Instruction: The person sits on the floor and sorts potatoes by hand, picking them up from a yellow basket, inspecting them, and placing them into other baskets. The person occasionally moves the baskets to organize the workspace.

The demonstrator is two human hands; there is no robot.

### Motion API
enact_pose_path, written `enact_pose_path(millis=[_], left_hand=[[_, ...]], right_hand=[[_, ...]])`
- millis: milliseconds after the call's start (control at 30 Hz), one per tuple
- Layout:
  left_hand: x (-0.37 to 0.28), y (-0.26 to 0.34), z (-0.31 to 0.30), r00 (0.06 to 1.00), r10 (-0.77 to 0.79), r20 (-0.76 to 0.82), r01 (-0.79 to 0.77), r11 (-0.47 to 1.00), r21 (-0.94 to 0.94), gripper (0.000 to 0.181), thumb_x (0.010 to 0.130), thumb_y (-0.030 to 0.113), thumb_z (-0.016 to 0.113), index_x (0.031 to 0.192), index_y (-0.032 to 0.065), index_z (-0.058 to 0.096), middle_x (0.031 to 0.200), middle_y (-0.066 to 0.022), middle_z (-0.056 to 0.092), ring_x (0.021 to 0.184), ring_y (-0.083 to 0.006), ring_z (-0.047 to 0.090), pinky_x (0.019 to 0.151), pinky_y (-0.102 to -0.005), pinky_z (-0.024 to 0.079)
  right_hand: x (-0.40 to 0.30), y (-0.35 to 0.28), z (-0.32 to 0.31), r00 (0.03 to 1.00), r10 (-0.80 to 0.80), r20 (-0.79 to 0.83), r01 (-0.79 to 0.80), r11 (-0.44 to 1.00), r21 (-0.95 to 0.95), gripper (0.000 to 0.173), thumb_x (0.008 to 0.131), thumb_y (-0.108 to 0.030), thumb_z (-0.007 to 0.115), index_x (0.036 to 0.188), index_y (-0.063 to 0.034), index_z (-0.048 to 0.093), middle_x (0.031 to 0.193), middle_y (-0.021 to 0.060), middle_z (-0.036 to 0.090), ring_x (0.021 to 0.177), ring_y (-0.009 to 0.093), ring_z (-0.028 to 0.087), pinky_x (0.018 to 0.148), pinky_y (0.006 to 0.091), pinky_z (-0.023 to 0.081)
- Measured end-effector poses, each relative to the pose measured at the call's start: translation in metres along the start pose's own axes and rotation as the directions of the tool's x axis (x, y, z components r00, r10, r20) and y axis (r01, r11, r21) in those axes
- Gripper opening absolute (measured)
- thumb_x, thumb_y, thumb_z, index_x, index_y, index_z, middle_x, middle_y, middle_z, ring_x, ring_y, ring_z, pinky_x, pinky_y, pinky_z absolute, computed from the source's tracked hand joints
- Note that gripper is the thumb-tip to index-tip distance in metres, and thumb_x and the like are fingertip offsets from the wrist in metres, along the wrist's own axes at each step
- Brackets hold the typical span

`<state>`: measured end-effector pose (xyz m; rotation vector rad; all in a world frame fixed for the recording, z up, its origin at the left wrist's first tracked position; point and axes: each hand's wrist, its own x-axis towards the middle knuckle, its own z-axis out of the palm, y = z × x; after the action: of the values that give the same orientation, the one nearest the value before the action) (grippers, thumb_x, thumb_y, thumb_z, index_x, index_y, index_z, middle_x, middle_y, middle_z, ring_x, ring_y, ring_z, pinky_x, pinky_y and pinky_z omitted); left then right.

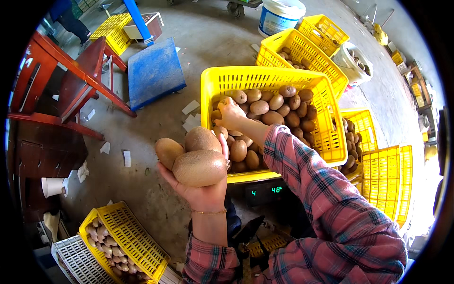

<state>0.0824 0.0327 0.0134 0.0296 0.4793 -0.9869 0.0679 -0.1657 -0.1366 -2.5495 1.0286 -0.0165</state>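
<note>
Three large brown kiwifruit [200,168] rest in the upturned palm of my left hand [204,195], fingers curled up around them. A thin bracelet circles that wrist. My right hand [232,115] reaches into a yellow plastic crate [273,72] at its left end. Its bent fingers and thumb touch a kiwifruit [216,115] there; whether they grip it I cannot tell. Many more kiwifruit [273,118] fill the crate in a loose layer, partly hidden by my right forearm. Under the crate's near edge a dark digital display [266,191] glows with green digits.
More yellow crates [301,46] and a white bucket [354,64] with kiwifruit stand behind and right. A tilted kiwifruit crate [127,227] sits lower left. Left are a blue platform scale [154,72] and a red wooden chair [85,78]. A person's leg [74,25] shows far left.
</note>
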Motion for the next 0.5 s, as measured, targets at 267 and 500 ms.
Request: enact_pose_path(millis=[267,500], left_hand=[[0.002,-0.014,-0.014,0.991,-0.126,0.049,0.119,0.985,0.129,0.08,0.074,0.068,0.057,0.131,0.0131,0.043,0.129,-0.0072,0.048,0.121,-0.0277,0.045,0.106,-0.0531,0.031],[-0.041,-0.13,-0.041,0.918,-0.392,-0.062,0.382,0.831,0.403,0.065,0.075,0.068,0.058,0.125,0.0277,0.05,0.128,-0.0015,0.046,0.118,-0.0241,0.046,0.104,-0.0557,0.033]], right_hand=[[-0.096,0.053,-0.091,0.935,0.109,0.339,-0.348,0.083,0.934,0.045,0.088,-0.036,0.061,0.12,-0.0048,0.054,0.111,0.0113,0.06,0.094,0.019,0.061,0.074,0.036,0.052],[-0.303,0.11,-0.173,0.986,0.109,0.126,-0.064,-0.449,0.891,0.057,0.077,-0.018,0.075,0.125,-0.0033,0.047,0.109,0.0086,0.058,0.093,0.018,0.058,0.079,0.0311,0.049]])
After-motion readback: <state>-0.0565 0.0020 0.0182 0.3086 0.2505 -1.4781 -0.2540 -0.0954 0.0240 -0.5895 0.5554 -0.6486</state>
